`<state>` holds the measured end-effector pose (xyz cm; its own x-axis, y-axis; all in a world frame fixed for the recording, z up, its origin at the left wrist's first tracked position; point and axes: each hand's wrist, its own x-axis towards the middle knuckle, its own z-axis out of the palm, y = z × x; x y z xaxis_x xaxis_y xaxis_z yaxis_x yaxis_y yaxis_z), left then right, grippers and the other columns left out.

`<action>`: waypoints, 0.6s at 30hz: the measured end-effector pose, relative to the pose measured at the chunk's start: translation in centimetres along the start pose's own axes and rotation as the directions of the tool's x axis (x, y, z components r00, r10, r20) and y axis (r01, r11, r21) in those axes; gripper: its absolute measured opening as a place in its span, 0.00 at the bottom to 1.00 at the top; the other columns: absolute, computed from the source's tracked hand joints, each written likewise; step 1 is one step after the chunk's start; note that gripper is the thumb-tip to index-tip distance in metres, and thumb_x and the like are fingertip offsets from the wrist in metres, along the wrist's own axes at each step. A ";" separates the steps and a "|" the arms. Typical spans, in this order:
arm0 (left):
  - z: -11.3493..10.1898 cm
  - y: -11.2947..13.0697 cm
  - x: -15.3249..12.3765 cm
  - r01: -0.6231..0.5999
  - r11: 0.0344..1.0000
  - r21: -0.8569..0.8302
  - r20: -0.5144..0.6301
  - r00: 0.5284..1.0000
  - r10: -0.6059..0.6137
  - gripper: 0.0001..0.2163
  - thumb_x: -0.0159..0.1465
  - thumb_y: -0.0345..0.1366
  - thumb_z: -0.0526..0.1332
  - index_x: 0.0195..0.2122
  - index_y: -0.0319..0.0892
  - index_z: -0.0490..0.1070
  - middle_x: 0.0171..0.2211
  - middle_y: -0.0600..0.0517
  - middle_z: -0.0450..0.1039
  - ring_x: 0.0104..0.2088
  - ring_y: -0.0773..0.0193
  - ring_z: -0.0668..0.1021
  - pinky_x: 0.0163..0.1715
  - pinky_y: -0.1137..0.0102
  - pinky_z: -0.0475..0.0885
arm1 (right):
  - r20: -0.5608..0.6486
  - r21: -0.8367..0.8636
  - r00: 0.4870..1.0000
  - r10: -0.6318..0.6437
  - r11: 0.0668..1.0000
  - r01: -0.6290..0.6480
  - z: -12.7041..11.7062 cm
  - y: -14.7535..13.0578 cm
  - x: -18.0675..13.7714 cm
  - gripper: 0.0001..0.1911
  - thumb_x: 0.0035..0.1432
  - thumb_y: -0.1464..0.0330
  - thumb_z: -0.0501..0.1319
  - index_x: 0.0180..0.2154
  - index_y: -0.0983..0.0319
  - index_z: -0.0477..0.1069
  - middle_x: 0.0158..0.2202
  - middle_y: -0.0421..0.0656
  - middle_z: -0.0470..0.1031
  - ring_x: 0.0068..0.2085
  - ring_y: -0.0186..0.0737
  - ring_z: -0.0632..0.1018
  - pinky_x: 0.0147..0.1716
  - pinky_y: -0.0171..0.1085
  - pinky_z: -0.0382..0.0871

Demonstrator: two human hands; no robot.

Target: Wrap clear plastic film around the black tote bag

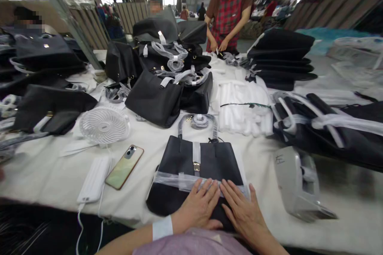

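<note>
A black handbag [176,159] lies flat on the white-covered table in front of me, its wrapped handles pointing away. Across its front runs a strip of clear tape [170,180], and a white strip covers the strap above its gold clasp [196,166]. My left hand [200,203] rests flat on the bag with fingers stretched over the tape. Beside it, my right hand [241,207] also lies flat, fingers extended, the tips on the tape's right part. Neither hand grips anything. The bag's lower edge is partly hidden by my hands and clothing.
Left of the bag are a phone [125,167], a white power bank [94,179] and a small fan [104,124]. A tape dispenser [290,179] stands right. Behind are white foam rolls [245,105] and piled black bags [155,97]. A co-worker [229,12] handles something across the table.
</note>
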<state>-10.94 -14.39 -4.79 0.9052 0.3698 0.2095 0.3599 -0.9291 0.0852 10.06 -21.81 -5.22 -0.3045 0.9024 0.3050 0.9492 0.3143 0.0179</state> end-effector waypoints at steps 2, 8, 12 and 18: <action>-0.1 0.0 0.1 0.004 1.000 0.001 0.005 1.000 -0.004 0.41 0.65 0.62 0.38 0.67 0.32 0.46 0.68 0.41 0.50 0.67 0.47 0.53 0.65 0.53 0.39 | -0.029 0.062 0.998 0.054 0.997 -0.052 0.2 -0.2 0.1 0.24 0.66 0.58 0.52 0.60 0.58 0.62 0.59 0.45 0.69 0.58 0.45 0.70 0.65 0.59 0.28; 0.0 0.3 0.2 0.020 1.000 0.017 0.009 1.000 -0.020 0.44 0.62 0.65 0.35 0.67 0.32 0.45 0.70 0.41 0.44 0.66 0.45 0.53 0.64 0.52 0.41 | -0.058 0.097 0.993 0.102 0.991 -0.096 0.3 -0.7 0.2 0.26 0.67 0.56 0.50 0.62 0.58 0.59 0.58 0.45 0.71 0.57 0.45 0.71 0.66 0.58 0.30; 0.1 0.5 0.3 0.030 0.999 0.015 0.015 0.999 -0.030 0.44 0.63 0.65 0.35 0.67 0.32 0.45 0.70 0.41 0.41 0.67 0.46 0.52 0.64 0.52 0.41 | -0.066 0.088 0.991 0.114 0.990 -0.108 0.4 -0.9 0.2 0.28 0.67 0.57 0.50 0.65 0.58 0.53 0.58 0.45 0.71 0.58 0.45 0.70 0.66 0.57 0.32; 0.5 0.6 0.2 0.040 0.998 -0.058 0.058 0.998 -0.037 0.44 0.62 0.65 0.36 0.69 0.34 0.38 0.70 0.41 0.41 0.67 0.46 0.51 0.64 0.52 0.42 | -0.037 -0.031 0.998 0.046 0.998 -0.047 -0.3 -1.2 0.2 0.33 0.66 0.69 0.51 0.68 0.62 0.41 0.59 0.49 0.70 0.59 0.47 0.70 0.66 0.58 0.34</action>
<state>-10.40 -14.90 -5.22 0.9028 0.4031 0.1497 0.3824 -0.9118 0.1495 8.86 -22.08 -4.90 -0.2571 0.9046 0.3402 0.9646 0.2618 0.0327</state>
